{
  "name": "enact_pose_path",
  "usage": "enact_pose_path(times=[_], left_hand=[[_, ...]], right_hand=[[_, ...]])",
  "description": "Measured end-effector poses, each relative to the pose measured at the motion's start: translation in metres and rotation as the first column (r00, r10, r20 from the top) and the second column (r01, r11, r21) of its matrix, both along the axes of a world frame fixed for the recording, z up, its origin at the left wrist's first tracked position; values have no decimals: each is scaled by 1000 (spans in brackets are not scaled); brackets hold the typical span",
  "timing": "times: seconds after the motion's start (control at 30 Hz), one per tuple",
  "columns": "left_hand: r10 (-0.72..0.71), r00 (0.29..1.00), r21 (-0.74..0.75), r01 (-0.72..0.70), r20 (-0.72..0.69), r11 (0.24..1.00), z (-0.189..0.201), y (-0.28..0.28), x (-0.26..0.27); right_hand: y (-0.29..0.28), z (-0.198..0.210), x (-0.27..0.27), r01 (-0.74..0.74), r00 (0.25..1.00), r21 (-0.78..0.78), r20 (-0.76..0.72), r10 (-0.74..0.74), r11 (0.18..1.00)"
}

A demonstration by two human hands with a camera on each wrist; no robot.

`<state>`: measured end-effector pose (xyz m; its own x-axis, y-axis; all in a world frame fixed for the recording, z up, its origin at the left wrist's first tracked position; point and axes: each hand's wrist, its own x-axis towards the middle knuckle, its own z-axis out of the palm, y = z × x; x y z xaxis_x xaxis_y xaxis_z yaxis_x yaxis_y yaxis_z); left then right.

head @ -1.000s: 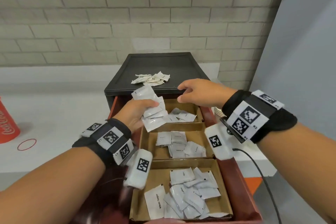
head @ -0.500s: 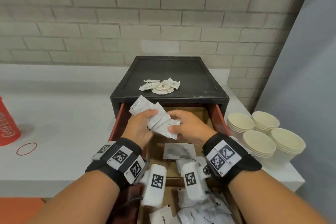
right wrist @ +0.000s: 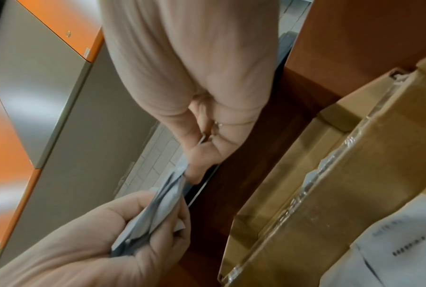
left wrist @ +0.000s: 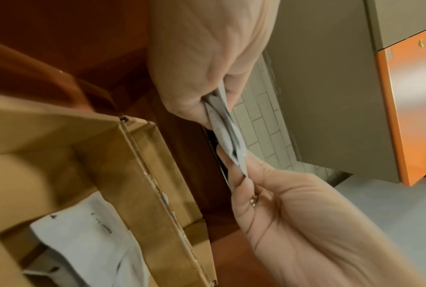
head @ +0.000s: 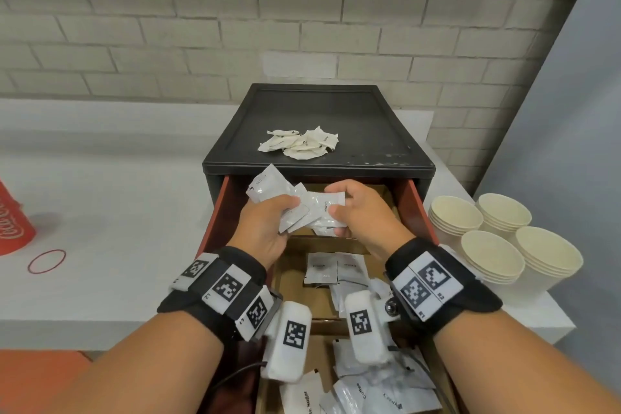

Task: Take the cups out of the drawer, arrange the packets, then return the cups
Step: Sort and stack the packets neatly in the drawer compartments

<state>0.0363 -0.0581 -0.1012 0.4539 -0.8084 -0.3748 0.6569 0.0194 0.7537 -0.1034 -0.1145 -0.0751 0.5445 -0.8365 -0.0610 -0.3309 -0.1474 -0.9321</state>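
Observation:
Both hands hold one fanned bunch of white packets (head: pixel 302 208) above the far compartment of the open red drawer (head: pixel 215 212). My left hand (head: pixel 285 212) grips the bunch from the left, thumb on top. From the right, my right hand (head: pixel 336 208) pinches the packets' ends. The left wrist view shows the left hand (left wrist: pixel 207 97) clamped on the packets (left wrist: pixel 224 132). In the right wrist view the right hand (right wrist: pixel 197 151) pinches the same bunch (right wrist: pixel 162 203). Several stacks of cream paper cups (head: pixel 487 245) stand on the counter right of the drawer.
Cardboard dividers (head: pixel 292 292) split the drawer; loose packets lie in the middle compartment (head: pixel 332 269) and the near one (head: pixel 363 390). Crumpled packets (head: pixel 299 144) sit on the black cabinet top (head: pixel 369 131). A red cup (head: pixel 13 225) and a red rubber band (head: pixel 46 261) are on the white counter at left.
My right hand came back from the cabinet's front edge and took hold of the bunch in my left hand. The view swung right, bringing the cups in.

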Motion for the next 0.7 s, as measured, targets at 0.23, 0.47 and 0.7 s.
enact_pose_path(times=[0.23,0.47,0.7], left_hand=[[96,992,22,-98,77,995,-5,0,6],[85,993,42,-89,84,995,-4,1,6],[-9,1000,-51,9,-3,999,1,2,-6]], right_hand=[[-17,-1,-14,312,947,3,81,-312,950],[-18,-6,-10,295,955,36,-30,-294,955],[3,-2,1,-42,999,89,24,40,995]])
